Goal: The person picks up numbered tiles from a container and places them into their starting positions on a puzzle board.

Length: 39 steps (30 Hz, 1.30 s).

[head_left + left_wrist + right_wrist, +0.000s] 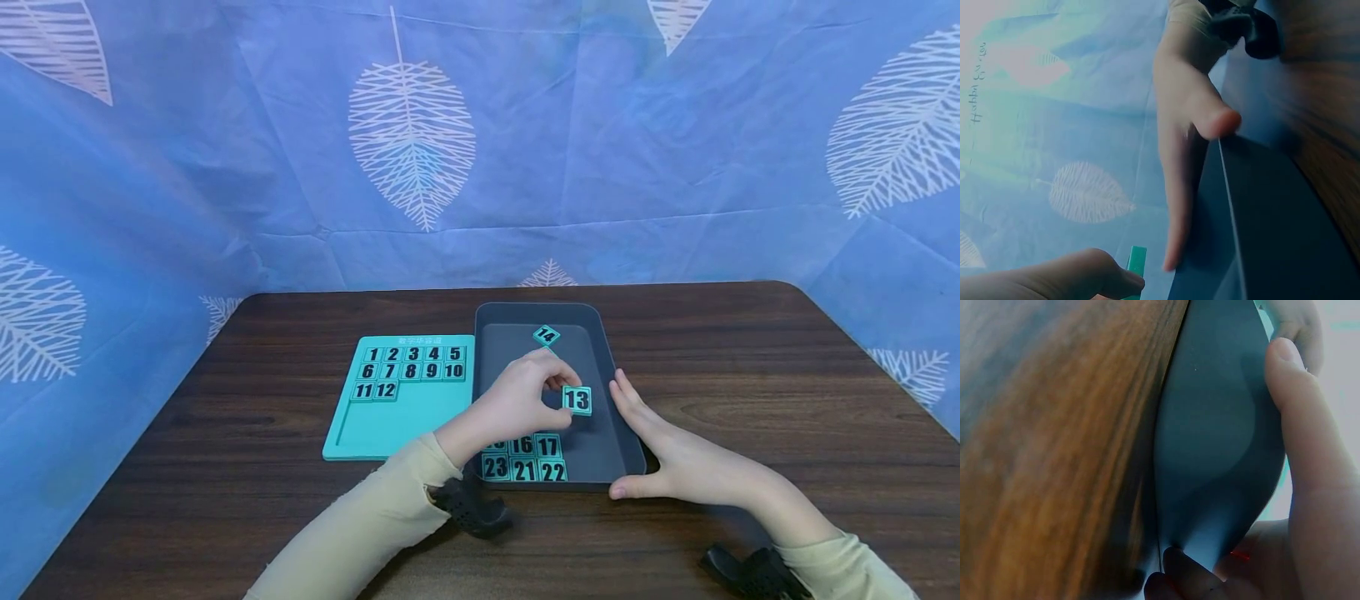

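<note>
My left hand (pixel 517 396) pinches a square turquoise number tile marked 13 (pixel 577 400) between thumb and fingers, above the dark grey tray (pixel 603 450). The tile shows edge-on as a green sliver (pixel 1137 265) in the left wrist view. Around the tray's near right corner, my right hand (pixel 667 458) holds on, thumb at the front wall and fingers along the right side. A turquoise number board (pixel 420 425) lies against the tray's left side, with tiles 1 to 12 in order from its top left. My left hand and forearm hide part of the tray.
Tile 14 (pixel 547 335) lies askew near the tray's far end. Several tiles, among them tile 17 (pixel 548 446) and tile 22 (pixel 552 471), sit in rows at its near left. Everything stands on a dark wooden table (pixel 750 375), with a blue leaf-patterned cloth (pixel 525 167) behind.
</note>
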Available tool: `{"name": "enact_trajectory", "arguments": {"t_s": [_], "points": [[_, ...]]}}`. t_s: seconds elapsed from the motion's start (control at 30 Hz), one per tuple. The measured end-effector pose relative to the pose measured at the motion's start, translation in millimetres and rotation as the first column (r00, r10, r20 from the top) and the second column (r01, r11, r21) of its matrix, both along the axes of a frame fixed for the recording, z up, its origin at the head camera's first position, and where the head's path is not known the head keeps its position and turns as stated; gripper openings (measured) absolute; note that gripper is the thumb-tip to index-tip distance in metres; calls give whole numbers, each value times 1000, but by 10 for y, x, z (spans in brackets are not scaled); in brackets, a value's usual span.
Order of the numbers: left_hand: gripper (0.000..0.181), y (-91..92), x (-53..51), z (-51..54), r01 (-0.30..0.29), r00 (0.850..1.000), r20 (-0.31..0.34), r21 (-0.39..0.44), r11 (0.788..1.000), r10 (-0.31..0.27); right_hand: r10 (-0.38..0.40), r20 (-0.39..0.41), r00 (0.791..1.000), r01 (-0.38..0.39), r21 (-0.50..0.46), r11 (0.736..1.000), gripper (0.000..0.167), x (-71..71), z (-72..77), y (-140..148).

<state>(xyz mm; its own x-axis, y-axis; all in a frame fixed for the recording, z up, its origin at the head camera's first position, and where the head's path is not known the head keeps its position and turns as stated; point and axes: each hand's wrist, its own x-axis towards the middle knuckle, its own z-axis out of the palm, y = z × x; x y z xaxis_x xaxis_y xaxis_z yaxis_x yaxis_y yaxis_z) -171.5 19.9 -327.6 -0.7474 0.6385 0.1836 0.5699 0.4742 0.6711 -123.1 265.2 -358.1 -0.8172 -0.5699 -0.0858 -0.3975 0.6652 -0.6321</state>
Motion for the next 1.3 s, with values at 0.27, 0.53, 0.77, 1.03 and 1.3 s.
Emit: {"name": "enact_trajectory", "arguments": {"t_s": [0.27, 0.53, 0.77, 1.03, 1.3], "points": [[30, -271, -10, -3, -24, 999, -22, 25, 999, 25, 0, -3, 1000, 0, -2, 1000, 109, 0, 1, -7], [29, -601, -40, 11, -109, 994, -24, 53, 993, 110, 3, -17, 1000, -3, 7, 1000, 110, 11, -4, -13], [31, -869, -91, -32, -167, 984, -63, 40, 985, 169, 0, -7, 1000, 0, 2, 1000, 110, 15, 9, -13], [31, -1129, -123, -86, -208, 975, -68, 42, 977, 210, -2, -7, 1000, 2, 3, 1000, 110, 21, 10, -9], [32, -1394, -135, -121, -255, 964, -68, 32, 966, 257, 2, 6, 1000, -2, -8, 1000, 110, 6, -3, 1]]}}
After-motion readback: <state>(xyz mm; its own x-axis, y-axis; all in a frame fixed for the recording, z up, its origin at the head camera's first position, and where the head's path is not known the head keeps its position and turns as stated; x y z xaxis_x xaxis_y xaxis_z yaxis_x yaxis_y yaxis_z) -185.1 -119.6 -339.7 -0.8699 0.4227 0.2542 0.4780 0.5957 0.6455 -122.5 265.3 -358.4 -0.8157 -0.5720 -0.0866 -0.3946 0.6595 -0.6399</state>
